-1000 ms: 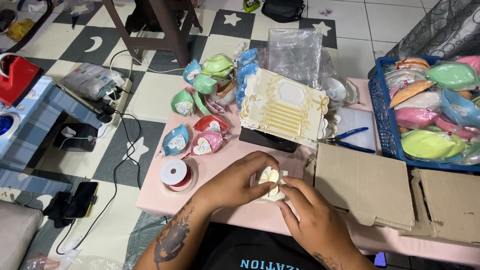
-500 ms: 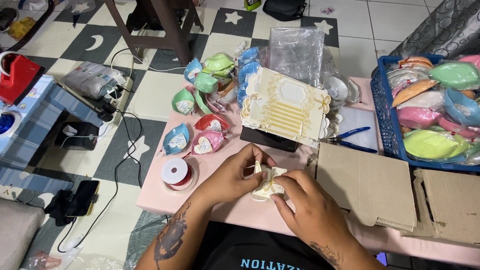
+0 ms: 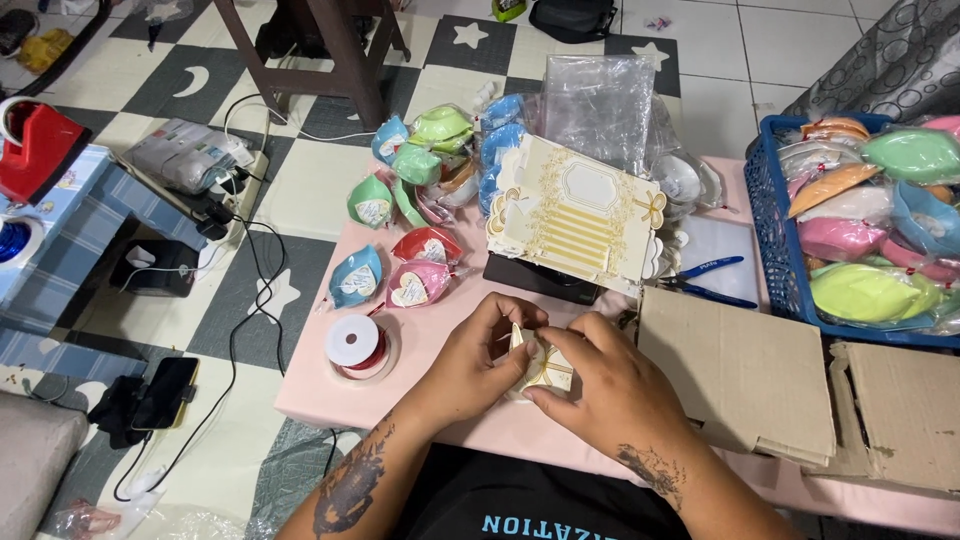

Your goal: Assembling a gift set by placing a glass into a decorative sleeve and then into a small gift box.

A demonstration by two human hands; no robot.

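Rel. to card stack (image 3: 580, 215): ribbon spool (image 3: 357, 342) front-left, pliers (image 3: 705, 282) right, basket (image 3: 775, 240) far right, wrapped packets (image 3: 400, 240) left, all on table (image 3: 440, 340).

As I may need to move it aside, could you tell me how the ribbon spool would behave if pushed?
The ribbon spool lies flat on the pink table, so it would probably slide, not roll. It looks light, likely shifting easily.

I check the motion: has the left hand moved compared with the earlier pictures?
Yes. The left hand moved slightly right, away from the ribbon spool, and now closes over the small cream box.
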